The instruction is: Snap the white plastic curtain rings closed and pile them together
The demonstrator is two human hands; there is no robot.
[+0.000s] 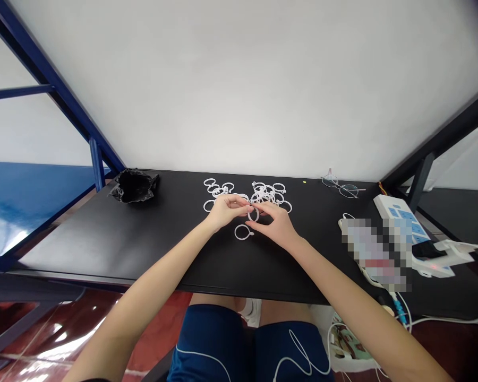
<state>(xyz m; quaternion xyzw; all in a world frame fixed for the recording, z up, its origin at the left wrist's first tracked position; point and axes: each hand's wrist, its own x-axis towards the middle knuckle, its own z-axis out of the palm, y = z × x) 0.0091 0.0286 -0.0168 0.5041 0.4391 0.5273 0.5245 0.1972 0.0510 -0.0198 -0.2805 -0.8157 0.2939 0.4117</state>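
Observation:
Both hands meet over the middle of the black table, pinching one small white ring [254,215] between them. My left hand [228,208] grips its left side with thumb and fingertips. From the right, my right hand [276,223] holds the same ring, fingers closed at its top and side. A single white ring [242,232] with a small knob lies flat just below the hands. Behind them are two loose clusters of similar rings, a left cluster [219,189] and a right cluster [269,192], partly hidden by my fingers.
A crumpled black bag [134,187] stands open at the left of the table [175,239]. Eyeglasses [344,187] lie at the back right. Nearer are a blurred-out phone-like item [372,254], a power strip [398,212] and white cables [458,318]. A wall rises behind.

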